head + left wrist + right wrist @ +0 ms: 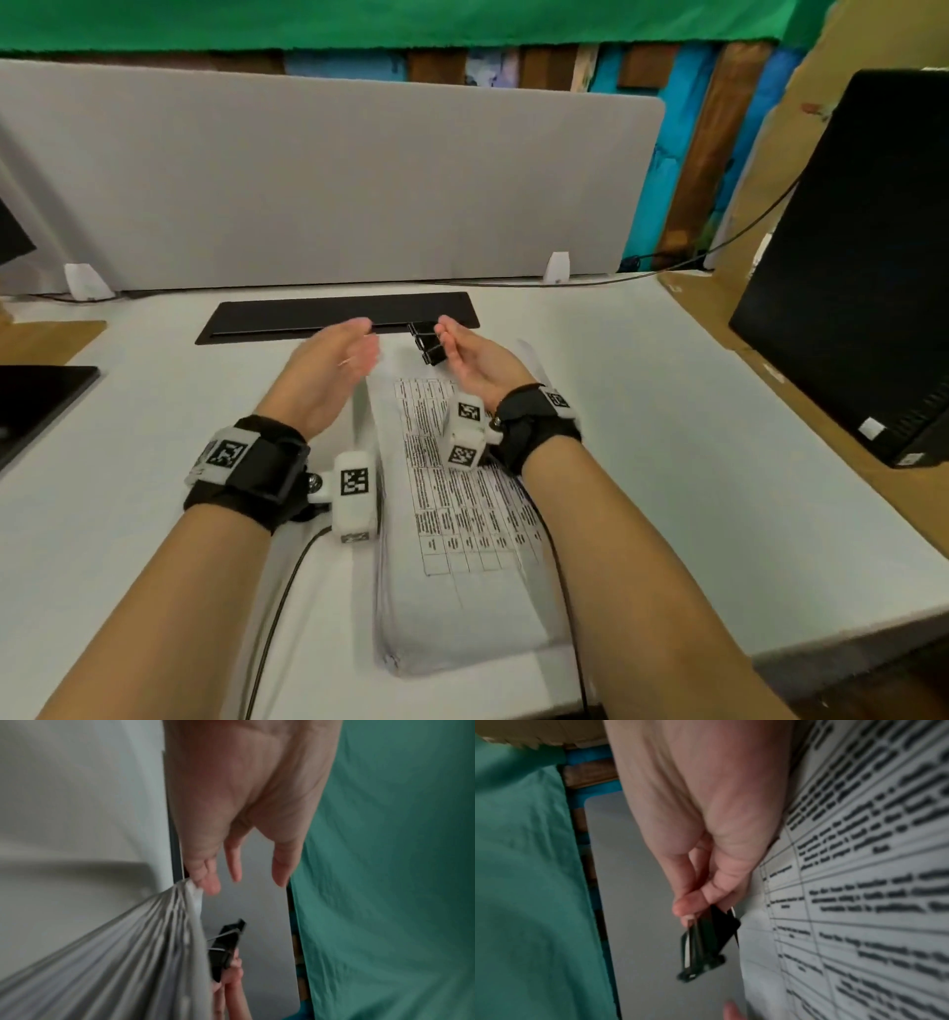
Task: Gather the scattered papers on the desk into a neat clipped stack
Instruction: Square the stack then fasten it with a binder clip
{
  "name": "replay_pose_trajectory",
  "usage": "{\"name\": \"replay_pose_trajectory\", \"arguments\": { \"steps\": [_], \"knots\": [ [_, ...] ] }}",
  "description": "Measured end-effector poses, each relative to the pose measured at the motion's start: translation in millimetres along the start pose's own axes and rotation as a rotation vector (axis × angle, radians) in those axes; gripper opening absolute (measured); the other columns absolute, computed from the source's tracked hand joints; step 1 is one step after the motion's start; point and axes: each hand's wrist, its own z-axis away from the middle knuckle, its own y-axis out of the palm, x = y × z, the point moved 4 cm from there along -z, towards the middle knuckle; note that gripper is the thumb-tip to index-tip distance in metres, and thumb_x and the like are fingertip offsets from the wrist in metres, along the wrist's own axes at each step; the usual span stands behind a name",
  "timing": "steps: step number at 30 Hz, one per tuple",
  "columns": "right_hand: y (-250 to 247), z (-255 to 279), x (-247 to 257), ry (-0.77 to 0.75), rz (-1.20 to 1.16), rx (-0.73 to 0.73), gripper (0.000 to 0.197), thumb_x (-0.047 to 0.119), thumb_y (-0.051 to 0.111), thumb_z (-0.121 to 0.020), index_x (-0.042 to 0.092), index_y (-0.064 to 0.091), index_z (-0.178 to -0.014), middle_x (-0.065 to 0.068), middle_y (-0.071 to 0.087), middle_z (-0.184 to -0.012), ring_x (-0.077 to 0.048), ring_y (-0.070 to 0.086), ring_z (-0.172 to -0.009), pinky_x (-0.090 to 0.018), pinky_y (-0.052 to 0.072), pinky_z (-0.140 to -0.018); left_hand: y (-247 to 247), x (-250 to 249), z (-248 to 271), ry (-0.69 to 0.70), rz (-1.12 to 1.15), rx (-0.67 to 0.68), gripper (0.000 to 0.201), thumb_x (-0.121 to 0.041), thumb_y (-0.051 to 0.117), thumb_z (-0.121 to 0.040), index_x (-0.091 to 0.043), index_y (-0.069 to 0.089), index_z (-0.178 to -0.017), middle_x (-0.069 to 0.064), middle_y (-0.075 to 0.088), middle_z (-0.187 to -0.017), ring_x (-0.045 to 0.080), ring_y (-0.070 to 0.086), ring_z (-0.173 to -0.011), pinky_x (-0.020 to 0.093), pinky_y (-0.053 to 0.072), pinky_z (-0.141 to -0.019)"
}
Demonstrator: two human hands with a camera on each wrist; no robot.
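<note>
Stack (464,524): on the worktop (667,411), long axis near-to-far. Clip (426,342): pinched in your right hand (475,360), at the stack's far edge. Left hand (334,370): fingers spread, empty, at the far-left corner.

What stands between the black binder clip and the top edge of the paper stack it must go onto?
Nothing visible. The right hand holds the black metal binder clip right at the far edge of the white printed paper stack; the left hand is open beside it.
</note>
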Motion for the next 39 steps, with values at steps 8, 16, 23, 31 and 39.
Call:
{"name": "replay_pose_trajectory", "arguments": {
  "steps": [8,16,23,31,39],
  "knots": [
    [30,14,-9,0.013,0.287,0.251,0.019,0.005,0.051,-0.098,0.003,0.066,-0.109,-0.005,0.074,-0.09,-0.006,0.071,-0.081,-0.013,0.056,-0.076,10,12,12,0.036,-0.192,0.021,0.02,-0.009,0.059,-0.092,-0.003,0.064,-0.11,0.014,0.07,-0.106,0.023,0.068,-0.101,0.025,0.057,-0.085],
    [31,11,-5,-0.197,0.798,0.126,0.02,0.027,0.068,-0.089,0.019,0.072,-0.107,0.011,0.068,-0.094,-0.006,0.054,-0.082,-0.022,0.042,-0.071,14,14,18,0.028,-0.34,0.039,0.007,-0.001,0.064,-0.087,-0.004,0.069,-0.092,0.014,0.073,-0.089,0.014,0.073,-0.075,0.02,0.059,-0.073],
    [36,12,2,-0.345,1.115,-0.114,0.035,0.046,0.059,-0.09,0.014,0.066,-0.075,0.001,0.06,-0.074,-0.013,0.055,-0.069,-0.026,0.044,-0.067,26,13,24,0.006,-0.377,0.088,0.006,-0.003,0.069,-0.083,-0.001,0.064,-0.083,0.015,0.071,-0.084,0.012,0.072,-0.068,0.019,0.059,-0.067],
    [35,14,4,-0.412,1.185,-0.148,0.042,0.046,0.059,-0.089,0.011,0.067,-0.067,0.003,0.061,-0.065,-0.016,0.058,-0.065,-0.03,0.048,-0.067,27,14,24,0.017,-0.306,0.094,0.012,0.002,0.066,-0.083,-0.004,0.059,-0.077,0.016,0.069,-0.081,0.014,0.072,-0.067,0.023,0.059,-0.072],
    [39,19,4,-0.467,1.21,-0.164,0.043,0.038,0.06,-0.091,0.006,0.063,-0.063,0.005,0.057,-0.058,-0.011,0.053,-0.062,-0.027,0.042,-0.067,32,14,26,0.015,-0.286,0.134,0.012,-0.001,0.066,-0.084,-0.006,0.06,-0.076,0.014,0.069,-0.084,0.015,0.072,-0.075,0.021,0.06,-0.074]
  ]
}}
